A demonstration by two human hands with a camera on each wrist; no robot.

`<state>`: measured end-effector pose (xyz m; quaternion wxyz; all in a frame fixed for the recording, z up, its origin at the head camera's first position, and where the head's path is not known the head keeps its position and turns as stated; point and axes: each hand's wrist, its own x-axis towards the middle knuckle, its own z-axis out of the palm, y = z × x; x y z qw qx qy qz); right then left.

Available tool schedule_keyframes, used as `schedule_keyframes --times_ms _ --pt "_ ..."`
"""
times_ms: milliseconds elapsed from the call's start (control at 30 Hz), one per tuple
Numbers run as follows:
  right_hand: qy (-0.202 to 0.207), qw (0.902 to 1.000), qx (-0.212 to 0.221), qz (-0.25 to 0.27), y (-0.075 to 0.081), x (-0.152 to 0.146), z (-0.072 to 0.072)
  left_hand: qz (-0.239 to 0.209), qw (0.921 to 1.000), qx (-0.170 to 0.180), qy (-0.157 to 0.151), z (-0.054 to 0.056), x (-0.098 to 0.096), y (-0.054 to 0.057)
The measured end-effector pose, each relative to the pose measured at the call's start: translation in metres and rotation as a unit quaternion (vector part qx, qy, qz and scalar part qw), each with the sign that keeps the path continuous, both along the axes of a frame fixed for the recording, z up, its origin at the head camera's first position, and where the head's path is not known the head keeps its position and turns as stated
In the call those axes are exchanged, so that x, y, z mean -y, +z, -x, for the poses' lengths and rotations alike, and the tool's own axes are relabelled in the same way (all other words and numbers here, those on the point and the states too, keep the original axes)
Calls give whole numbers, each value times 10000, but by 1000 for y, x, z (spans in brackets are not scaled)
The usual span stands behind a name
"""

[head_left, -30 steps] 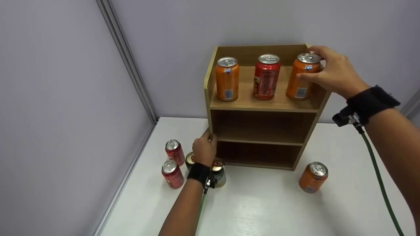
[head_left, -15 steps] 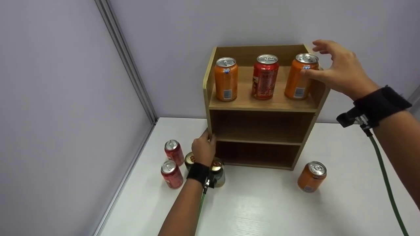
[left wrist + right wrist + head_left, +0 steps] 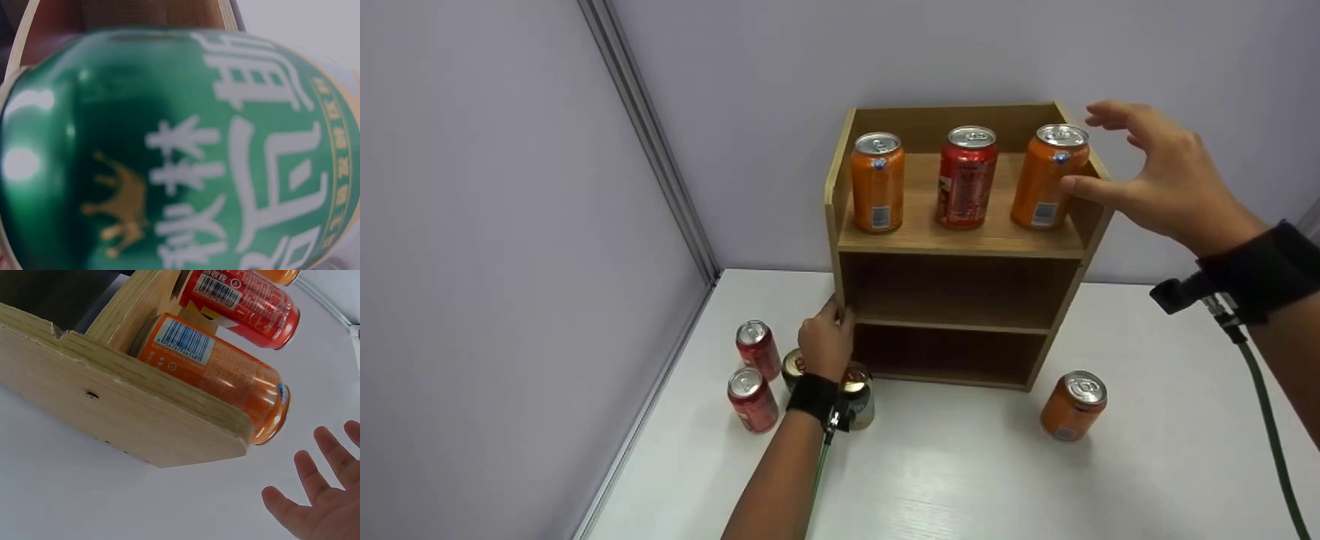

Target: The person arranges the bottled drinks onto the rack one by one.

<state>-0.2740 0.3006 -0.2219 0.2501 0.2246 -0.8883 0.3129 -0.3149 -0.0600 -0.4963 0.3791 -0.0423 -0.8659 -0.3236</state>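
A small wooden shelf (image 3: 960, 247) bears three soda cans on its top level: an orange can (image 3: 877, 184) at left, a red can (image 3: 967, 180) in the middle, another orange can (image 3: 1046, 180) at right. My left hand (image 3: 826, 345) grips the shelf's left side panel, its fingers partly hidden. Just right of the right-hand orange can is my right hand (image 3: 1170, 172), holding nothing. Its thumb overlaps that can in the head view; in the right wrist view the spread fingers (image 3: 315, 478) are apart from it. A green can (image 3: 169, 152) fills the left wrist view.
Two red cans (image 3: 754, 397) stand on the white table (image 3: 960, 465) at left. Beside the left wrist are two gold-topped cans (image 3: 858, 397), partly covered by that arm. One more orange can (image 3: 1074, 405) stands right of the shelf. A wall (image 3: 735, 112) rises behind.
My right hand has let go of the right-hand orange can and moved off to the right with its fingers spread. My left hand has stayed on the shelf.
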Motion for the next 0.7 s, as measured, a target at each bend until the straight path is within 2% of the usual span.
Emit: schedule_keyframes --times_ms 333,533,700 --pt "-95 9996 -266 42 -2 -3 -20 10 9999 123 56 -1 0 2" --pt "-120 9992 -378 39 -6 -8 -30 -12 9999 105 99 -1 1 -1" --pt "-173 9984 -539 3 -9 -15 -40 -81 9999 137 30 -3 2 -1"
